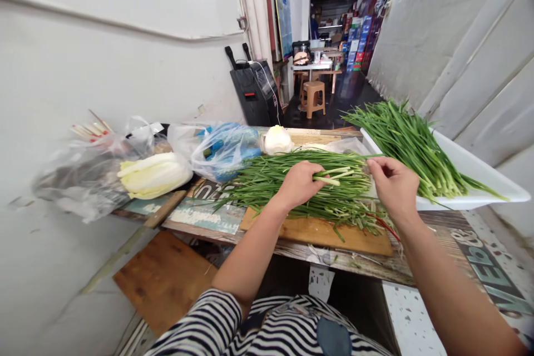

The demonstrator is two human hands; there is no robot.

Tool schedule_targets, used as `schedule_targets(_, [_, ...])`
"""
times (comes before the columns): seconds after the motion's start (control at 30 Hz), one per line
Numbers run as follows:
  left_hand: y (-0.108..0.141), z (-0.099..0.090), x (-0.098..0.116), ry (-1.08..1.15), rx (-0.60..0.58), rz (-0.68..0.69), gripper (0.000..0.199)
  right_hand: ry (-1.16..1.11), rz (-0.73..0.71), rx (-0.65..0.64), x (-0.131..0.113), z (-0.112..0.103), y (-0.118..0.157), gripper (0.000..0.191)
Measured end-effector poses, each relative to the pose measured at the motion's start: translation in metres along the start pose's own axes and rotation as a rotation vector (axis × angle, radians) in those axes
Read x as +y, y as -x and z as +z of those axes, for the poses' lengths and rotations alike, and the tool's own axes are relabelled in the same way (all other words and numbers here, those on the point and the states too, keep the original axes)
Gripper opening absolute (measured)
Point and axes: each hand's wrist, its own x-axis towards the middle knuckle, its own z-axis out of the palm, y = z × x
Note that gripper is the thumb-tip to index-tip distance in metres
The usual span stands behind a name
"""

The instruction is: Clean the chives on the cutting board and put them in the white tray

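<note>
Aligned chives (409, 147) lie in the white tray (500, 186), seemingly done; a loose pile (262, 175) covers the cutting board (317, 231), apparently left. Left hand (297, 184) grips several stalks (334, 176); right hand (395, 182) is half-curled, its hold unclear.

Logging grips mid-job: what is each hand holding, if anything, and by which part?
Left hand holds a few green stalks near their pale ends. Right hand looks pinched; whether it holds anything, I can't tell.

we're in the head-worn view, facing forward and down, close over left hand (301, 184), right hand (395, 182) and bench (447, 236)! striped shirt (287, 329) edges in below, stool (314, 98) far off up top.
</note>
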Motion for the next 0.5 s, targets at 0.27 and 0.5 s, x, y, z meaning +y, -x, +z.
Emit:
schedule_targets(0.27, [-0.001, 0.004, 0.005, -0.005, -0.005, 0.006, 0.009, -0.087, 0.045, -0.293, -0.011, -0.004, 0.005, 0.033])
schedule_targets(0.5, [-0.003, 0.002, -0.001, 0.069, -0.048, 0.028, 0.014, -0.328, 0.122, -0.299, -0.021, 0.005, 0.012, 0.031])
